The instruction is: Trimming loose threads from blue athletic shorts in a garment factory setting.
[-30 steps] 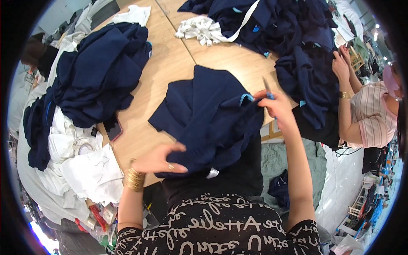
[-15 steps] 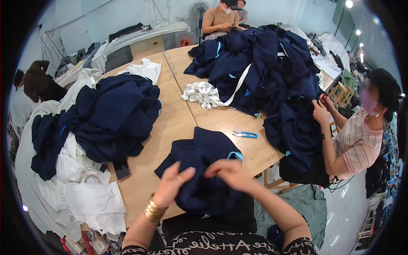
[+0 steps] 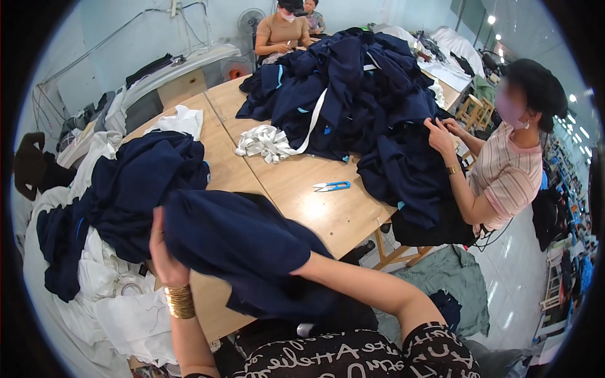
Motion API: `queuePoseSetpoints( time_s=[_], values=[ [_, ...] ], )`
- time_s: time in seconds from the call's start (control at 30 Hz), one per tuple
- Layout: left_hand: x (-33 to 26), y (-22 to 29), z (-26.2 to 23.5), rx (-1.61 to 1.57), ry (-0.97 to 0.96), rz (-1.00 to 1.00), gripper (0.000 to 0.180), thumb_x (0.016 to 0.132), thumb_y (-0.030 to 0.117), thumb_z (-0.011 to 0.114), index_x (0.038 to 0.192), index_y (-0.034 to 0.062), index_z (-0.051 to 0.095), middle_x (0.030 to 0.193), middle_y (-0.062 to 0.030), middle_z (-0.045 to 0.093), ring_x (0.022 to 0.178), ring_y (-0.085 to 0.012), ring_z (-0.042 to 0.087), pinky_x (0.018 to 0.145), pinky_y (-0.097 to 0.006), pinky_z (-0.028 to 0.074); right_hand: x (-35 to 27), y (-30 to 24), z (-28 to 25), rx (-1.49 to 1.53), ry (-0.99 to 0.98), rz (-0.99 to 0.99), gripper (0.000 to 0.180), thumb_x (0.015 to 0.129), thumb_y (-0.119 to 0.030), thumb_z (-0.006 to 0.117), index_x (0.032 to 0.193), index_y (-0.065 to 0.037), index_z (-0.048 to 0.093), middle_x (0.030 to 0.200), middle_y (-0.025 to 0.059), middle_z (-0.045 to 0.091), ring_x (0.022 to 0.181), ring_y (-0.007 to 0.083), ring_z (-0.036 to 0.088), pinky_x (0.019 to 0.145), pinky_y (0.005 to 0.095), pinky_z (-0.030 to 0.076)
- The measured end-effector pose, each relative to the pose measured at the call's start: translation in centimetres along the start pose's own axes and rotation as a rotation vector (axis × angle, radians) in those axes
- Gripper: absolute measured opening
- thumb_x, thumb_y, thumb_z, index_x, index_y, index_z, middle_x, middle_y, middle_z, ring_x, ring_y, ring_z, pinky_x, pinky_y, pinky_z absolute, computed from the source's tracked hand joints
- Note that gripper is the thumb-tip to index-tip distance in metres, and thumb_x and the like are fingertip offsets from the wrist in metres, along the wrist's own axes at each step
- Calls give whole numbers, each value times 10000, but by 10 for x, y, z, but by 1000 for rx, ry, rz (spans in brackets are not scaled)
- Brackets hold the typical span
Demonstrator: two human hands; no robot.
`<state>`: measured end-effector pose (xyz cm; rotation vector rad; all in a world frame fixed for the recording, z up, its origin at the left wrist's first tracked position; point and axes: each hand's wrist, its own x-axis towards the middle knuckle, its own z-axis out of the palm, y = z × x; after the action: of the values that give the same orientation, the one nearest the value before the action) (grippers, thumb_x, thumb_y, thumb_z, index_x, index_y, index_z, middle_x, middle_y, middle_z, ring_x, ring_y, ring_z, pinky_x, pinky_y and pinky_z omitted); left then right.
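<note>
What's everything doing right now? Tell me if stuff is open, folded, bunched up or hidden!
Navy garment, loose and rumpled, not folded flat.
Left hand, up against the garment's edge.
Right hand, hidden by the garment.
Blue snips, lying on the table, blades looking apart.
White tape, bunched, one strip trailing out.
Far navy pile, heaped and crumpled.
Grey fan, can't tell if spinning.
</note>
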<state>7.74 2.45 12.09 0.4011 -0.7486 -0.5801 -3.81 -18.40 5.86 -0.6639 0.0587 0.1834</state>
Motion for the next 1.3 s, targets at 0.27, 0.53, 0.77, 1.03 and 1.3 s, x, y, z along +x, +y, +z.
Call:
queuePoseSetpoints(
  time_s=[0.27,0.53,0.77,1.03,1.3],
  values=[
    [-154,-81,-161,1999,164,-253,884,728,111,714,1408,-60,175,1432,-183,286,1333,-257,254,1106,-319,185,19,47,63,41,285,-58,275,939,-214,475,1152,-58,552,1127,82,607,991,199,592,890,296,470],
    [-126,-37,-170,1790,110,-49,522,772,25,651,1261,-24,474,1194,-154,544,1063,-221,508,962,-308,381,102,-29,79,2,204,-187,254,910,-236,487,1041,-48,595,1045,95,638,899,229,614,806,319,488],
    [-135,70,-150,1015,692,-201,345,794,82,639,1126,1,590,1055,-147,636,921,-300,603,856,-371,482,-13,-104,12,-822,226,-53,283,828,-176,613,1076,-39,621,1071,66,622,943,217,609,788,380,525],
    [-55,31,-15,422,763,-445,450,846,311,629,1140,-25,577,1120,-151,617,971,-342,605,875,-435,493,57,30,11,-1100,-174,-552,243,642,-138,612,814,32,636,695,173,638,641,209,602,554,363,452],
    [-33,-55,33,1478,175,83,378,844,304,663,988,-40,600,820,-112,625,686,-207,561,661,-370,474,31,38,5,-812,-421,-283,758,729,-382,739,1321,-41,411,1282,173,500,1089,334,532,916,450,426]
  ],
)
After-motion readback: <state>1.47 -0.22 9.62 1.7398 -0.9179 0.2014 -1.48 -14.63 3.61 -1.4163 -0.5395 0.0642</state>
